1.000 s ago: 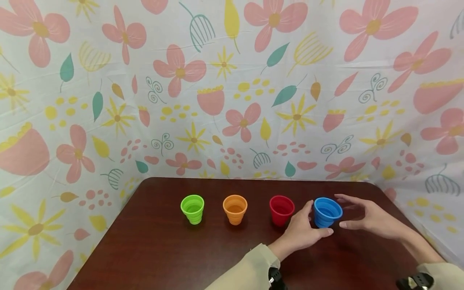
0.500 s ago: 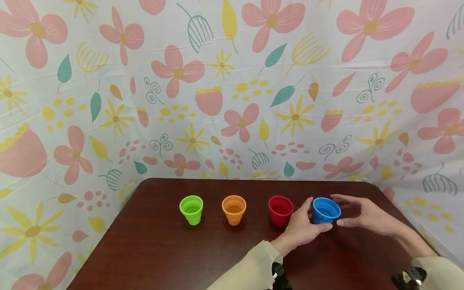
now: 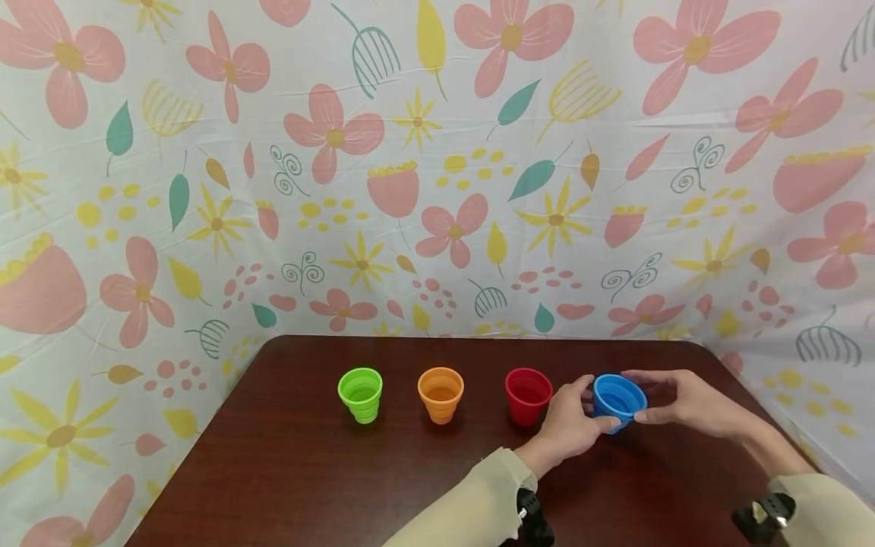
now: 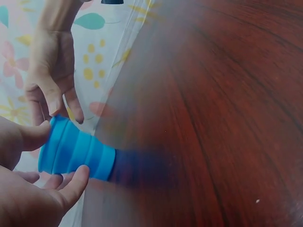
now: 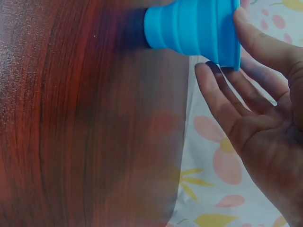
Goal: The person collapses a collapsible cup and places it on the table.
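1. As the head view shows, left hand (image 3: 566,427) and right hand (image 3: 704,406) hold a blue, ribbed, tapered cup (image 3: 618,396) toward the right of the brown wooden tabletop (image 3: 307,471).
2. Left wrist: left hand clasps the cup.
3. Right wrist: right hand pinches it near the rim.
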Action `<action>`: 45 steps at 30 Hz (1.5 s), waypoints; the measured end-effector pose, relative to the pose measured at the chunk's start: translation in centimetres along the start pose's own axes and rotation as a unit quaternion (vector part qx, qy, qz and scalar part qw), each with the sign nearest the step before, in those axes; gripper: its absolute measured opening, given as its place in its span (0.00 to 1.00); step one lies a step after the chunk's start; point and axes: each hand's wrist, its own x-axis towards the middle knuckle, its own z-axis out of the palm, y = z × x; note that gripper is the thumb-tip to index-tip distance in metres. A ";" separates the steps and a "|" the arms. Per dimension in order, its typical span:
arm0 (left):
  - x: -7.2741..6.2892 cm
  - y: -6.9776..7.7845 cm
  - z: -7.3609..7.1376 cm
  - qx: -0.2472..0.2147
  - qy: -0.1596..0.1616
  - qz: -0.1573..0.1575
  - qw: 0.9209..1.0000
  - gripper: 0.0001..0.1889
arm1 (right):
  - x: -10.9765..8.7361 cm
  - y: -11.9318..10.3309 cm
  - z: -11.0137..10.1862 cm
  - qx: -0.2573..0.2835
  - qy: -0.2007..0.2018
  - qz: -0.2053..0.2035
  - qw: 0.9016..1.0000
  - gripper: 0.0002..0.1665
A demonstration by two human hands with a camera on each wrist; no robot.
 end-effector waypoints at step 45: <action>0.9 -2.4 0.6 -0.101 -0.057 0.016 0.993 0.34 | -1.4 1.9 0.1 0.175 -0.088 -0.045 0.980 0.40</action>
